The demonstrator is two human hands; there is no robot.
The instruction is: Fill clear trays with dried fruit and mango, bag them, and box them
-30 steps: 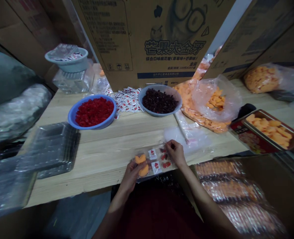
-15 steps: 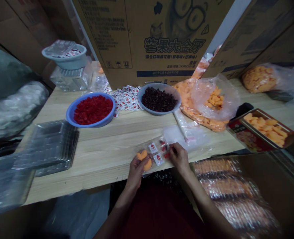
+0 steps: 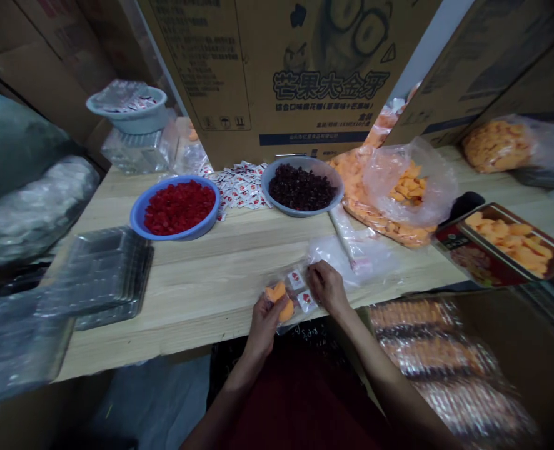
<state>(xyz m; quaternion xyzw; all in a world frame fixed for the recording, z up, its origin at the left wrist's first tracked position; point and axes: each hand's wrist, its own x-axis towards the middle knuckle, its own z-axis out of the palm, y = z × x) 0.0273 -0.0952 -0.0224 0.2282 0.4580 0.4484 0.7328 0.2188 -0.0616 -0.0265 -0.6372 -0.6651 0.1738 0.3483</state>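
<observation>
A small clear plastic tray point(image 3: 297, 295) is held tilted over the table's front edge. Orange sweets point(image 3: 284, 306) fill its left end, and two white printed sachets point(image 3: 301, 290) lie in the middle. My left hand point(image 3: 266, 319) is closed on the left end, its thumb over the orange pieces. At the right end, the fingers of my right hand point(image 3: 327, 286) are curled closed on the tray and cover the compartments there. Flat clear plastic bags point(image 3: 375, 262) lie just beyond my right hand.
Behind stand a blue bowl of red sweets point(image 3: 176, 209), loose sachets point(image 3: 243, 186), a bowl of dark sweets point(image 3: 302, 187) and a bag of orange sweets point(image 3: 408, 187). Stacked clear trays point(image 3: 105, 269) sit left. An orange-filled tin point(image 3: 511, 244) and a carton of packs point(image 3: 418, 344) are right.
My right hand has moved left over the tray's right end, hiding the red and dark pieces that showed there. The view has shifted slightly; my left hand keeps its hold.
</observation>
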